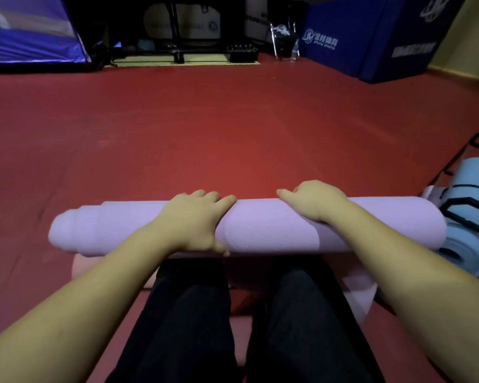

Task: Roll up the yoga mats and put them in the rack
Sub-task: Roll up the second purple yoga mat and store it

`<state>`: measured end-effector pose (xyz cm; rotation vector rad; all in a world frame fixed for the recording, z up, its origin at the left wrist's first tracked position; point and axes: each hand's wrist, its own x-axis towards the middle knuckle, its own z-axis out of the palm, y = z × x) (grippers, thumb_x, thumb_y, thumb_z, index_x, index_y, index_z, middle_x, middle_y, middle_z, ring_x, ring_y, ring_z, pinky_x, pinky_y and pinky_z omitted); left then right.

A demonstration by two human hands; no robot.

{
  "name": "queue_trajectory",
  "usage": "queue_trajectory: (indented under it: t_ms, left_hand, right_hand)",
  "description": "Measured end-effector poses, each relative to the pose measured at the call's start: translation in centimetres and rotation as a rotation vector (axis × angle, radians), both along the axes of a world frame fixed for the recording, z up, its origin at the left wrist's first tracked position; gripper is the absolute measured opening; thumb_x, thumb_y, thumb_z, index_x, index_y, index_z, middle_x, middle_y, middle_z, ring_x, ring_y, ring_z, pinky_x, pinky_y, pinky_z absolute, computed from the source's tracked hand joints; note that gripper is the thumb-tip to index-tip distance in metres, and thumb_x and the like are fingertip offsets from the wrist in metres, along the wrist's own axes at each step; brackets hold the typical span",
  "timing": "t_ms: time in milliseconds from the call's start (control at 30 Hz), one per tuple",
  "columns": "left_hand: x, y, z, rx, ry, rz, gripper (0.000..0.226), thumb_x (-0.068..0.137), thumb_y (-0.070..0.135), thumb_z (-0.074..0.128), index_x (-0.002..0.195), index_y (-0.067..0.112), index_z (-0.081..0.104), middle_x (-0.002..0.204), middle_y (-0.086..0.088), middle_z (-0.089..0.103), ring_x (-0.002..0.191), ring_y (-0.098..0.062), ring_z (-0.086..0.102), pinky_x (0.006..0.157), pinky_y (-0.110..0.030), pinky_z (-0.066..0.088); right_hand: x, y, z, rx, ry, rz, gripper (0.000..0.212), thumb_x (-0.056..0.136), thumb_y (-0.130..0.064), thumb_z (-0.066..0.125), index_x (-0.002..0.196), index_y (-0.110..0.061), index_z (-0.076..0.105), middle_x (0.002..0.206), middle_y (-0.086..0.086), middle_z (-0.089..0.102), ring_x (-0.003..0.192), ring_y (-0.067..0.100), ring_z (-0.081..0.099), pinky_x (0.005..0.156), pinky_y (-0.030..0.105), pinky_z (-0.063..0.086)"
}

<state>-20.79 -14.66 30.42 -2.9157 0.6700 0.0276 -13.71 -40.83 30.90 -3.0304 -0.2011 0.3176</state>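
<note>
Item: lilac yoga mat (260,230), fully rolled, lying crosswise on the red floor (233,128) just in front of my knees; its left end has telescoped, the inner layers poking out unevenly. Left hand (194,217): draped over the roll, fingers curled across the top, thumb tucked against the near side, gripping it. Right hand (313,200): laid over the top, fingers bent round the far side, holding the roll too. Item: rack (465,205), black wire, at my right, just beside the roll's right end, already holding a pale blue rolled mat (470,178). Another pinkish roll (360,294) lies under my legs. Step in hand: rolling looks done, so stowing comes next. Next move, as I judge it: keep the roll squeezed tight, lift, swing right and slot it into a free rack bay.
</note>
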Motion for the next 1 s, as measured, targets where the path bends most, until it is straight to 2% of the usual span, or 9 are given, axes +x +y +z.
queue_trajectory:
  t_ms: [233,367,467,567,667,767,867,933,1000]
  left_hand:
    - [0.0,0.3,1.3,-0.016,0.06,0.011,0.101,0.057,0.082,0.064,0.141,0.04,0.027,0.127,0.01,0.054,0.113,-0.023,0.053,0.084,-0.04,0.05]
    - [0.1,0.2,-0.7,-0.159,0.492,0.053,0.086,0.053,0.07,0.078,0.127,0.049,0.041,0.117,0.026,0.057,0.105,-0.014,0.058,0.081,-0.034,0.045]
    - [1.9,0.3,-1.9,-0.251,0.734,0.116,0.083,0.044,0.068,0.083,0.118,0.052,0.048,0.112,0.023,0.063,0.104,-0.011,0.06,0.096,-0.038,0.048]
    - [3.2,0.7,-2.1,-0.296,0.839,0.142,0.088,0.046,0.064,0.086,0.125,0.049,0.048,0.123,0.024,0.056,0.114,-0.008,0.054,0.105,-0.037,0.043]
    - [2.2,1.1,-1.9,-0.259,0.563,0.053,0.089,0.061,0.064,0.08,0.139,0.042,0.041,0.124,0.018,0.035,0.114,-0.01,0.033,0.101,-0.035,0.036]
    - [-0.8,0.4,-2.8,-0.277,0.263,-0.041,0.078,0.075,0.055,0.068,0.143,0.033,0.036,0.124,0.005,0.033,0.114,-0.018,0.031,0.098,-0.039,0.036]
    - [-2.8,-0.7,-5.8,-0.001,0.015,-0.027,0.111,0.061,0.08,0.058,0.148,0.021,0.022,0.14,-0.01,0.038,0.124,-0.032,0.038,0.106,-0.055,0.033]
    - [-2.7,-0.9,-7.0,0.074,-0.05,0.017,0.129,0.051,0.085,0.063,0.15,0.016,0.017,0.142,-0.014,0.042,0.122,-0.035,0.044,0.104,-0.06,0.034]
    - [-1.7,-0.8,-6.8,0.066,-0.026,0.036,0.127,0.056,0.081,0.067,0.153,0.018,0.015,0.144,-0.011,0.038,0.123,-0.034,0.042,0.105,-0.055,0.034]
  right_hand:
    - [-0.4,0.2,1.5,0.009,0.074,0.013,0.073,0.096,-0.063,0.028,0.127,-0.007,0.062,0.138,0.019,0.055,0.122,0.033,0.054,0.092,0.037,0.04]
    - [-1.6,0.9,-1.2,-0.027,0.397,0.064,0.059,0.102,-0.051,0.028,0.138,-0.013,0.055,0.149,0.014,0.045,0.131,0.028,0.047,0.102,0.036,0.034]
    - [-0.9,1.2,-3.3,-0.004,0.522,0.132,0.046,0.099,-0.044,0.031,0.125,-0.024,0.063,0.137,0.003,0.056,0.109,0.021,0.053,0.09,0.036,0.035]
    - [0.5,1.5,-3.6,-0.006,0.573,0.18,0.042,0.088,-0.041,0.036,0.108,-0.022,0.067,0.119,-0.003,0.065,0.103,0.021,0.059,0.088,0.037,0.042]
    - [1.7,1.5,-4.3,-0.011,0.614,0.227,0.033,0.085,-0.034,0.037,0.093,-0.019,0.065,0.105,0.001,0.069,0.093,0.022,0.062,0.09,0.039,0.046]
    - [2.4,1.8,-4.3,0.004,0.659,0.219,0.024,0.092,-0.023,0.039,0.091,-0.017,0.062,0.101,0.009,0.065,0.08,0.02,0.054,0.08,0.035,0.044]
    - [3.2,2.1,-4.4,-0.019,0.66,0.179,0.03,0.098,-0.022,0.039,0.108,-0.011,0.065,0.116,0.009,0.064,0.095,0.022,0.059,0.083,0.034,0.044]
    - [3.3,2.4,-4.5,-0.067,0.502,0.162,0.037,0.102,-0.03,0.036,0.123,-0.014,0.063,0.124,0.004,0.061,0.113,0.026,0.057,0.092,0.035,0.041]
    - [3.7,2.2,-4.8,-0.028,0.265,0.1,0.046,0.103,-0.04,0.032,0.119,-0.012,0.066,0.125,0.009,0.063,0.117,0.03,0.056,0.092,0.036,0.041]
